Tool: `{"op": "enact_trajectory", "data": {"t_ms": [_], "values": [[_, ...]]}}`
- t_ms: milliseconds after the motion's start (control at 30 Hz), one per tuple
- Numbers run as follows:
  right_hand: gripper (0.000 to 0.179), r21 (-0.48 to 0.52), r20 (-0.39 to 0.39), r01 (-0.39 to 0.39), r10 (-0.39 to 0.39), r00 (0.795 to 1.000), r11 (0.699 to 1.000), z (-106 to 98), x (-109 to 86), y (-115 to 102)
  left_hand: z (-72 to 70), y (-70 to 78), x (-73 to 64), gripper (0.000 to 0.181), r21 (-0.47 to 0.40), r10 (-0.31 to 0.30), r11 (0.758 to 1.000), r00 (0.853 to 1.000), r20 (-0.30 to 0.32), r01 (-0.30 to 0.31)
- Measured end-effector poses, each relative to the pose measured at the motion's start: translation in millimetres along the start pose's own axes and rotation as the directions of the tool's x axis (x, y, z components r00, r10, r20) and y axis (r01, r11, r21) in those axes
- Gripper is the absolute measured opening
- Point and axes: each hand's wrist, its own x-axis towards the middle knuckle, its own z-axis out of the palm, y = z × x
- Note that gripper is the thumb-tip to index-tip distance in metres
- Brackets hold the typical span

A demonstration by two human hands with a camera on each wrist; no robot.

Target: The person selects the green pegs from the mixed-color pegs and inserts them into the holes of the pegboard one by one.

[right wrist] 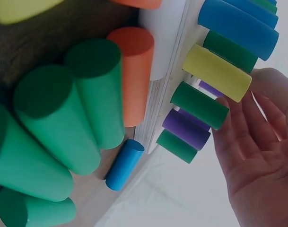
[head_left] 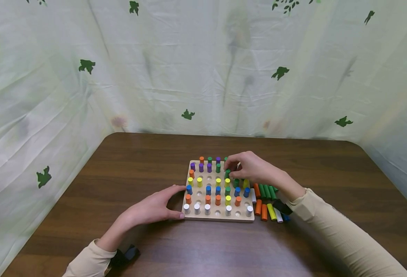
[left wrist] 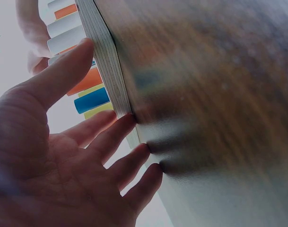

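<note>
A wooden pegboard [head_left: 220, 220] holds rows of coloured pegs, white along the front and mixed colours behind. Over its back right part, my right hand [head_left: 248, 166] pinches a green peg [head_left: 227, 174] between thumb and fingers; other standing pegs partly hide those fingertips in the right wrist view. My left hand [head_left: 154, 206] steadies the board from the left, its thumb at the front left corner and its fingers stretched along the side. In the left wrist view the fingertips [left wrist: 143, 147] meet the tabletop beside the board's edge.
Loose pegs lie on the brown table [head_left: 137, 154] right of the board: green pegs [head_left: 267, 192], orange pegs [head_left: 258, 207], a yellow peg [head_left: 271, 212] and others, partly under the right wrist. One blue peg [right wrist: 125, 164] lies near the board's side. A pale curtain [head_left: 203, 77] surrounds the table.
</note>
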Motion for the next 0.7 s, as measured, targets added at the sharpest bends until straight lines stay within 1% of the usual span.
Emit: {"op": "enact_trajectory", "data": {"t_ms": [333, 567, 700], "values": [[0.012, -0.001, 0.004, -0.022, 0.022, 1.000, 1.000, -2, -1.0, -2, -0.3, 1.0, -0.4, 0.085, 0.002, 0.009, 1.000, 1.000, -0.004, -0.009], [0.013, 0.025, -0.043, -0.071, 0.072, 0.996, 0.997, -7, -9.2, -3, -0.2, 1.1, -0.7, 0.085, 0.005, 0.009, 1.000, 1.000, -0.005, -0.009], [0.016, 0.018, -0.065, -0.078, 0.079, 0.995, 0.997, -10, -15.9, -2, -0.5, 0.7, -0.4, 0.085, 0.006, 0.008, 1.000, 1.000, 0.000, -0.008]]}}
